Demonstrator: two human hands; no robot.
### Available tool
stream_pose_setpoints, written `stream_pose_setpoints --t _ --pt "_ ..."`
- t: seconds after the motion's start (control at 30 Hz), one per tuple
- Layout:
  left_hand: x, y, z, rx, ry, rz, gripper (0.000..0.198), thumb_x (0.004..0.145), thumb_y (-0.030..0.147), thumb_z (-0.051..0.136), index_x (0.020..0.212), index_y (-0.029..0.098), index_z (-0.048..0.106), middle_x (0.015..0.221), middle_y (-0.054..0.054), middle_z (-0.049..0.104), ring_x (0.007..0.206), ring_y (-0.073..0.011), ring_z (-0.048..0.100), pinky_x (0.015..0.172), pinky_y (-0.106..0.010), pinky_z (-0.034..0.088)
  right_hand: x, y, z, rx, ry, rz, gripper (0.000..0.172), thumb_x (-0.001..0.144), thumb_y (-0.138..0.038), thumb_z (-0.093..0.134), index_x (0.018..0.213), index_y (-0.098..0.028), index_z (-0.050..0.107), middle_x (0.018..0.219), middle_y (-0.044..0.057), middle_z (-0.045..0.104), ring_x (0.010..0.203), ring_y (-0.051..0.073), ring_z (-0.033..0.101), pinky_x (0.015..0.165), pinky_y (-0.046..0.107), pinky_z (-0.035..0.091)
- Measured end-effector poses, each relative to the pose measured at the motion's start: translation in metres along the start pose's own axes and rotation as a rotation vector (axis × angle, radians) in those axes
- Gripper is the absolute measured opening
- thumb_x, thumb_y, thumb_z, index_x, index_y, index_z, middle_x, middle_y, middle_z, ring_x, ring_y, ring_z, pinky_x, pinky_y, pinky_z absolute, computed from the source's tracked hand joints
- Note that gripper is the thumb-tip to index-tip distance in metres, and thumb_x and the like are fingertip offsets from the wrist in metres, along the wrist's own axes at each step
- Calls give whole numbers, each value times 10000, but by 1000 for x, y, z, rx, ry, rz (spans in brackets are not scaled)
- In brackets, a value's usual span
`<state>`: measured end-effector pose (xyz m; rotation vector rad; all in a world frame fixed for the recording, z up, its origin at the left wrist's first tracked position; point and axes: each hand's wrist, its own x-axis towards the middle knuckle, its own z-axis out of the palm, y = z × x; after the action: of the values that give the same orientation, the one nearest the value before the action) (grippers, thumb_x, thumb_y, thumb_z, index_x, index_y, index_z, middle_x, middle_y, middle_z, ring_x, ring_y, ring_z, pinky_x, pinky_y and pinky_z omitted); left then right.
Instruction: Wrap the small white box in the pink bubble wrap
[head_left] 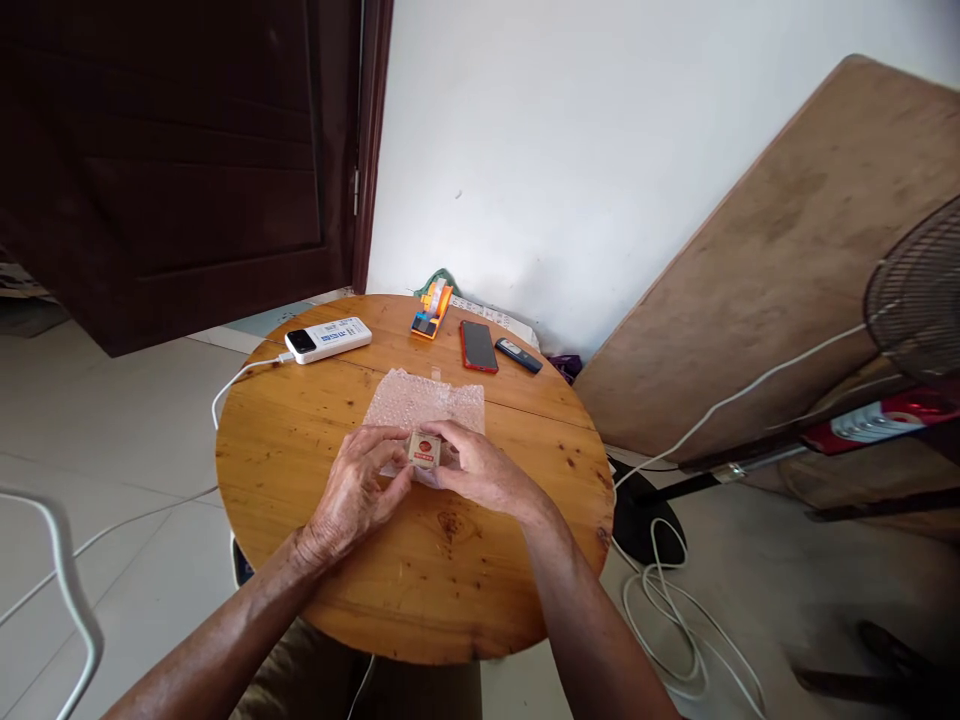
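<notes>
Surroundings: counter and room

Round wooden counter [442, 625], knots visible. Toward its far right edge: red-edged phone [479, 347], dark face up; just beside it, a small dark handset [519, 355]. Far left: white device [334, 339] with a black panel, white lead [244, 372] plugged into one end. Behind: white wall [525, 150]; dark brown door [225, 180] at left. Right: brown board [780, 270] leaning on the wall, wire-caged fan [919, 285] in front. Pale tiled floor [150, 440].
</notes>
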<state>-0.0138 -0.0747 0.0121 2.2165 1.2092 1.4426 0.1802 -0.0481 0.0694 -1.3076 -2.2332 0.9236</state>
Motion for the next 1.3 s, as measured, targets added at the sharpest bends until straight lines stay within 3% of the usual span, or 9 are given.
stream_pose_setpoints --t 0.13,0.4,0.67,0.77,0.87,0.93,1.0,1.13,1.3 --pt "-1 0 2 -4 -3 -1 66 828 161 601 776 202 601 1068 -84 697 990 -233 631 891 -417 469 3 5 8 -13 30 43 508 745 -83 633 1234 -218 610 1197 68 683 1060 230 653 935 366 494" --pt "-1 4 0 -72 -18 -27 78 831 177 594 759 207 599 995 -69 720 995 -226 650 890 -389 475 -1 -3 7 -58 29 31 366 752 -165 676 1115 -210 673 1057 47 727 929 206 667 831 319 494" --pt "-1 7 -2 -119 -51 -73 91 826 176 587 742 209 590 976 -67 734 968 -221 668 876 -383 493 -20 -5 -2 215 -17 97 328 907 -369 573 1200 -230 620 1200 71 680 1073 224 644 922 377 493" --pt "-1 7 -2 -134 -64 -133 96 822 184 589 729 206 595 1004 -74 737 979 -227 674 904 -395 495 -29 3 -6 334 -42 88 363 869 -416 626 1189 -245 603 1272 76 643 1142 242 621 954 401 481" --pt "-1 5 -1 -158 -83 -187 96 818 197 590 723 201 595 1088 -95 730 1032 -242 671 921 -401 499 -34 9 -6 294 16 59 268 777 -349 729 1002 -228 646 1319 79 611 1216 263 572 988 413 449" --pt "-1 5 0 -181 -88 -222 91 818 211 586 729 199 597 1127 -107 724 1050 -246 672 906 -388 509 -35 10 -3 236 70 45 126 781 -300 712 836 -208 646 1302 86 620 1264 270 534 1016 421 417" --pt "0 4 1 -213 -102 -260 95 818 221 583 727 198 596 1126 -100 729 1023 -236 684 881 -366 517 -33 9 0 227 106 44 105 806 -274 667 748 -197 625 1260 90 645 1242 261 553 1007 411 417" --pt "4 4 3 -271 -144 -328 109 813 235 591 710 200 598 1076 -58 749 938 -196 699 830 -310 522 -29 8 5 296 145 87 106 818 -257 623 734 -195 609 1156 69 696 1059 220 650 890 347 477" --pt "6 3 5 -304 -126 -352 121 811 244 587 702 194 604 993 -44 756 858 -166 694 765 -264 521 -28 6 12 317 226 135 98 796 -258 610 720 -195 612 1082 54 717 962 199 664 798 309 489"
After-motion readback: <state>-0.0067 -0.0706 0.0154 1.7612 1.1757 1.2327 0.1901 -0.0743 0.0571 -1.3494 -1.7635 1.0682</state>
